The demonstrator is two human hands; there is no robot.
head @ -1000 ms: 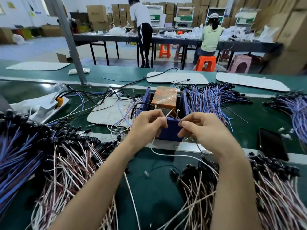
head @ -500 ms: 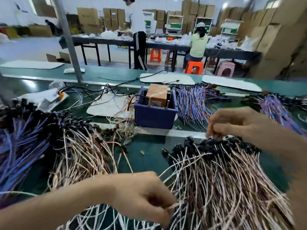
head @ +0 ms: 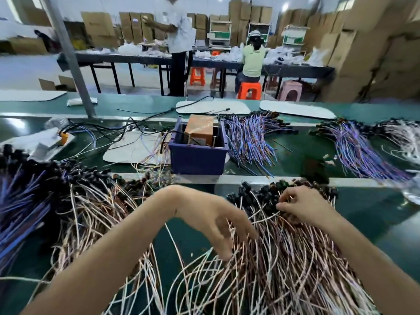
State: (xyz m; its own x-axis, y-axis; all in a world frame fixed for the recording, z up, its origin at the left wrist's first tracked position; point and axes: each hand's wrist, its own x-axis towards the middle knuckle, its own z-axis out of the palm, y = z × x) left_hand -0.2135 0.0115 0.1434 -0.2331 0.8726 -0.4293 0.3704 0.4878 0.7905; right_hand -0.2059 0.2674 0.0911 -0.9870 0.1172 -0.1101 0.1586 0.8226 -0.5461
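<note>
Green bench (head: pixel 375 214) heaped with wires (head: pixel 284 258), left hand (head: pixel 213 221) fingers loose, right hand (head: pixel 304 206) fingers pinching wires, cartons (head: pixel 375 53) behind

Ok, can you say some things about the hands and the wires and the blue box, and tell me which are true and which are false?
1. The right hand pinches a wire beside the black plugs. True.
2. The blue box is empty. False: an orange block sits inside it.
3. The left hand dips its fingers into the pink and white wire pile. True.
4. Both hands hold the blue box. False: both are at the wire pile, nearer the camera, apart from the box.
</note>
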